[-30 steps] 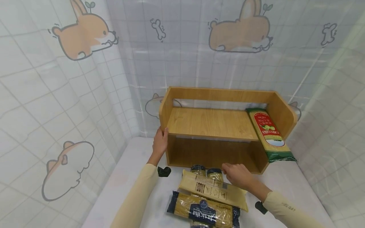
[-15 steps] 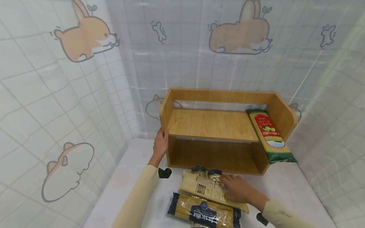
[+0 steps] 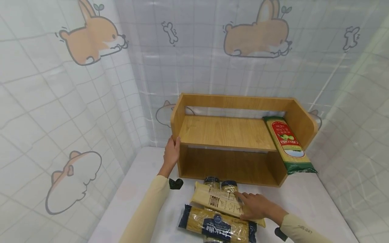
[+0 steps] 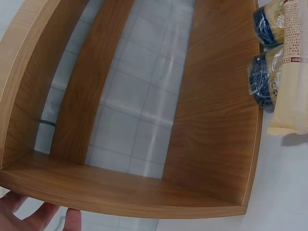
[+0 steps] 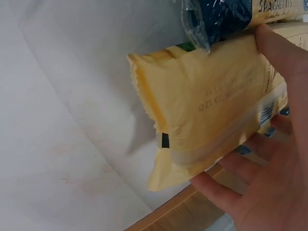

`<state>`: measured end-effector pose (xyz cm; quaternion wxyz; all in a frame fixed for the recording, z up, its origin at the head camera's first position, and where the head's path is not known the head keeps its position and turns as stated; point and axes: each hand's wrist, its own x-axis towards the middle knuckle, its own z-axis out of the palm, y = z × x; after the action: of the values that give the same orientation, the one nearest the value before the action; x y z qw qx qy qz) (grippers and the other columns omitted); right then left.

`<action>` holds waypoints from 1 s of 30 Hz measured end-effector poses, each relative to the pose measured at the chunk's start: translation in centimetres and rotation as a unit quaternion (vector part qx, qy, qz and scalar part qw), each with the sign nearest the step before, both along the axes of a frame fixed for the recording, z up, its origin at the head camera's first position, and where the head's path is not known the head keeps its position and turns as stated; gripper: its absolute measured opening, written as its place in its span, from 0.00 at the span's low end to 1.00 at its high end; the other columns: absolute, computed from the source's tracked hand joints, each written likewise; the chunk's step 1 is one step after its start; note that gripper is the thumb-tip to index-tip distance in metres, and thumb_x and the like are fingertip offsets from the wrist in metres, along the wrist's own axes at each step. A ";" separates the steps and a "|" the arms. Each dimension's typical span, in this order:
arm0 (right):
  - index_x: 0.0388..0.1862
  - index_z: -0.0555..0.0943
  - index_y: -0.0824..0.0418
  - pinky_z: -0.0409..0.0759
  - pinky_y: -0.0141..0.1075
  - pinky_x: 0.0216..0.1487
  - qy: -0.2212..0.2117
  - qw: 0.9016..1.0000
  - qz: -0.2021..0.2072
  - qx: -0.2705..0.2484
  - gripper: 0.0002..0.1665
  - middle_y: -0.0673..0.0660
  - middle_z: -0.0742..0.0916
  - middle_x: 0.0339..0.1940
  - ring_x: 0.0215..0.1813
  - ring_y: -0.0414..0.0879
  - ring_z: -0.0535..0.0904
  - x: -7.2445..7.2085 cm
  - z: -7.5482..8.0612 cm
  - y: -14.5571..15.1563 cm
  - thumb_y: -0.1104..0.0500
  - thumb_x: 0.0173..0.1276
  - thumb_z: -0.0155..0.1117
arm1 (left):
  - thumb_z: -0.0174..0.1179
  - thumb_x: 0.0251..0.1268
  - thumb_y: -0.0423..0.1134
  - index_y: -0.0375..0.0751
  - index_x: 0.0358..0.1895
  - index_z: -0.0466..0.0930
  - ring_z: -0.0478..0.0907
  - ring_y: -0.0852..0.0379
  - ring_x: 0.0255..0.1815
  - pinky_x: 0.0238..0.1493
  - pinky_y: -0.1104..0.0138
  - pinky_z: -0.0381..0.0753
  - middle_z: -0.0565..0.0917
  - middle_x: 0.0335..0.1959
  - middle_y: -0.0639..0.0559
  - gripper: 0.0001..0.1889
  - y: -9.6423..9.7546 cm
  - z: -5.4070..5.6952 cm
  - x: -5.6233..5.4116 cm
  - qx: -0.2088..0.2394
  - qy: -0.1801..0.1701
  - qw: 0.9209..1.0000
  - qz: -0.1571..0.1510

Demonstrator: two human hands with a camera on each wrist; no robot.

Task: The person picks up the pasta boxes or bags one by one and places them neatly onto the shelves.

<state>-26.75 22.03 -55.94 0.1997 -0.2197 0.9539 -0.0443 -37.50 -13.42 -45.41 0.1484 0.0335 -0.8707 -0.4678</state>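
Note:
The two-tier wooden shelf [image 3: 225, 131] stands at the back of the table. My left hand [image 3: 171, 152] holds its left side panel by the front edge; in the left wrist view, fingertips [image 4: 73, 219] lie at the panel's edge. A long pale yellow packet [image 3: 214, 199] with printed text lies in front of the shelf. My right hand [image 3: 258, 206] grips its right part, thumb along one long side and fingers along the other, as the right wrist view shows. A spaghetti bag [image 3: 212, 222] with dark blue ends lies just nearer to me, close beside the thumb.
Two jar-like packs with dark blue tops, one a blue-topped pack [image 3: 229, 185], lie between the yellow packet and the shelf. A green-and-yellow Olivoilà packet [image 3: 287, 143] leans over the shelf's right end, sticking out past the front. A patterned curtain [image 3: 200, 60] surrounds the white table [image 3: 143, 162].
My right hand has come down from above the packet's right side and now grips it. The left hand stays on the shelf. The packet has hardly moved.

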 end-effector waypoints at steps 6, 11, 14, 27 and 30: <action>0.81 0.58 0.48 0.78 0.56 0.64 -0.038 0.999 -0.004 0.000 0.57 0.55 0.78 0.71 0.65 0.55 0.79 0.3 0.4 0.1 0.28 0.62 0.69 | 0.38 0.85 0.53 0.33 0.70 0.68 0.77 0.32 0.66 0.62 0.37 0.75 0.77 0.65 0.32 0.28 -0.1 -0.1 -0.1 0.002 -0.002 1.000 0.004; 0.85 0.50 0.48 0.76 0.59 0.65 -0.050 0.998 0.023 0.004 0.60 0.56 0.73 0.75 0.70 0.59 0.77 0.7 0.5 0.5 0.25 0.64 0.63 | 0.37 0.85 0.53 0.34 0.69 0.68 0.78 0.32 0.64 0.60 0.37 0.76 0.78 0.63 0.33 0.28 -0.1 0.0 -0.1 0.005 -0.004 1.000 0.001; 0.85 0.49 0.47 0.76 0.60 0.64 -0.052 0.998 0.025 -0.005 0.60 0.57 0.74 0.74 0.69 0.60 0.77 0.6 0.4 0.7 0.25 0.64 0.63 | 0.37 0.85 0.54 0.35 0.69 0.69 0.78 0.33 0.63 0.59 0.37 0.76 0.78 0.63 0.34 0.28 -0.1 0.1 0.0 0.005 -0.005 1.000 0.001; 0.82 0.57 0.39 0.82 0.59 0.54 -0.034 0.999 0.016 -0.036 0.58 0.58 0.84 0.64 0.51 0.52 0.85 -0.3 -0.7 1.2 0.24 0.58 0.68 | 0.38 0.84 0.54 0.35 0.71 0.68 0.76 0.33 0.66 0.63 0.38 0.75 0.77 0.65 0.34 0.29 0.0 0.1 0.0 0.007 -0.004 1.000 0.003; 0.81 0.60 0.43 0.82 0.58 0.51 -0.004 0.998 0.041 -0.052 0.56 0.57 0.86 0.63 0.49 0.49 0.85 -0.2 -0.6 1.3 0.25 0.59 0.68 | 0.38 0.85 0.54 0.35 0.72 0.67 0.76 0.33 0.67 0.63 0.37 0.75 0.77 0.66 0.34 0.29 0.0 0.1 0.0 0.005 -0.004 1.000 0.003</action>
<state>-26.99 23.35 -56.52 0.1931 -0.2683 0.9398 -0.0870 -37.54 -13.46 -45.32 0.1458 0.0386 -0.8688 -0.4716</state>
